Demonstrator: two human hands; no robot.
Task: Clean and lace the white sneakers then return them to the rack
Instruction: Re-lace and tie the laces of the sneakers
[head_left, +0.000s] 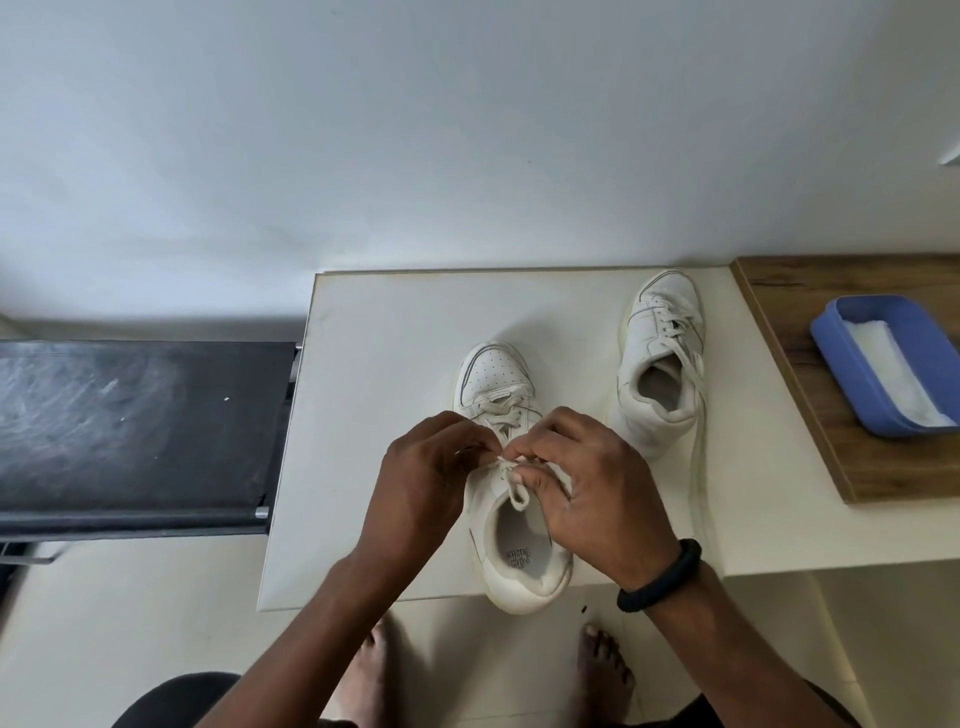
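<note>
A person bends over a white bench (374, 364), both hands meeting above the near sneaker (493, 379), which stands toe away at the front edge with its heel overhanging. The left hand (431, 478) has its fingers (470, 434) curled in tight, the tips pinching the lace (514, 486) at the top eyelets. The right hand (597, 488) pinches the same lace between thumb and bent fingers (545, 441); a small loop of it hangs over the shoe's opening. A black wristband (662, 574) circles the right wrist.

Dark print shows on the insole (522, 556), upside down and too small to read; no brand can be made out on either shoe.

The far sneaker (660, 364) stands well apart at the back right of the bench, laced, one loose end trailing toward the front. To the right, a wooden board (795, 405) carries a blue box (841, 358) holding a white cloth (883, 364). Bare feet (608, 675) stand on the floor below.
</note>
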